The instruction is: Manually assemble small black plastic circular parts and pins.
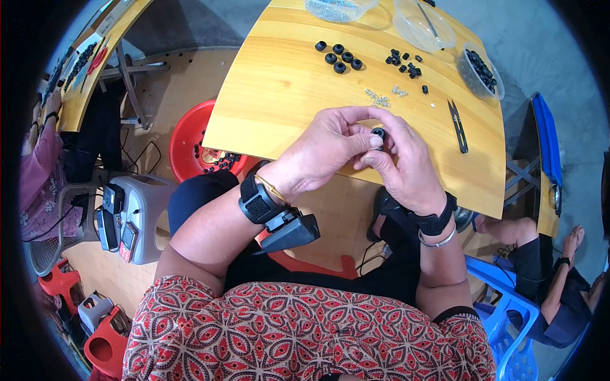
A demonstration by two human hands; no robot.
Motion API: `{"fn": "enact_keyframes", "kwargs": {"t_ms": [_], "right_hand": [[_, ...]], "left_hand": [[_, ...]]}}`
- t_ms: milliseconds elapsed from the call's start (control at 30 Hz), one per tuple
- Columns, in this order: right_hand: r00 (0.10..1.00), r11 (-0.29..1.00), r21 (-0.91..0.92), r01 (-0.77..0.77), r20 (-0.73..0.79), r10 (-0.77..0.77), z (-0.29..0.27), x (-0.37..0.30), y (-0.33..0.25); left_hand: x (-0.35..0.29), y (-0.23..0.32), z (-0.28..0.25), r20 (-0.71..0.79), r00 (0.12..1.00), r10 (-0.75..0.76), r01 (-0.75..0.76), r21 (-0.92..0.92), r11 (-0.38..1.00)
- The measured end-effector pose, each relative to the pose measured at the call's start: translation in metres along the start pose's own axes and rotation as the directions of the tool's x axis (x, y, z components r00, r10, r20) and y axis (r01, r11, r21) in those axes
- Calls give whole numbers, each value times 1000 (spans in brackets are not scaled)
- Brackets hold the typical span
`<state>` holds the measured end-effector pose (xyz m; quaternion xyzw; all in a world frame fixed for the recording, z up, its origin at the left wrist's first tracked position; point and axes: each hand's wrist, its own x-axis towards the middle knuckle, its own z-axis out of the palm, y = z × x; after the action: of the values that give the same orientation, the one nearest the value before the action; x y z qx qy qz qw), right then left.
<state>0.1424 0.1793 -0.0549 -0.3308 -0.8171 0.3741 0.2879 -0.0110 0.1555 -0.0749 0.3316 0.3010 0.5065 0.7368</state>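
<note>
Above the near edge of the wooden table (260, 108), my left hand (321, 149) and my right hand (406, 165) meet with fingertips pinched together. Between them is a small round black piece (379, 132) with a pale rim or opening, partly covered by my fingers and thumbs. Beyond my hands lie tiny silvery pieces, perhaps springs (378, 99), in two small heaps. Behind these are several round black pieces with holes (339, 67) at the left and a cluster of smaller black cylindrical pieces (414, 72) at the right.
Black thread snips (457, 127) lie at the table's right. A clear tub of black pieces (469, 73) and clear plastic containers (413, 25) stand farther back. Below the left edge sits a red basin (184, 140) holding black pieces. Other people sit at both sides.
</note>
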Motion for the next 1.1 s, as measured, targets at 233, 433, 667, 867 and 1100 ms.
{"fn": "enact_keyframes", "kwargs": {"t_ms": [233,433,667,867,1100], "right_hand": [[992,968,-217,126,23,-124,0,1,-1],[980,935,-299,188,-2,-198,-4,0,0],[984,962,-221,163,-36,-176,-10,-3,-7],[986,976,-163,145,-60,-157,-6,-5,-8],[979,978,-123,168,-96,-180,6,-8,-7]], "left_hand": [[-2,-2,0,-32,999,-7,6,-34,999],[-4,-3,0,59,998,-36,46,-165,985],[-8,23,-8,163,986,-41,-4,265,964],[-8,2,13,265,943,201,-295,388,873],[-1,-15,21,243,872,426,-490,380,785]]}}
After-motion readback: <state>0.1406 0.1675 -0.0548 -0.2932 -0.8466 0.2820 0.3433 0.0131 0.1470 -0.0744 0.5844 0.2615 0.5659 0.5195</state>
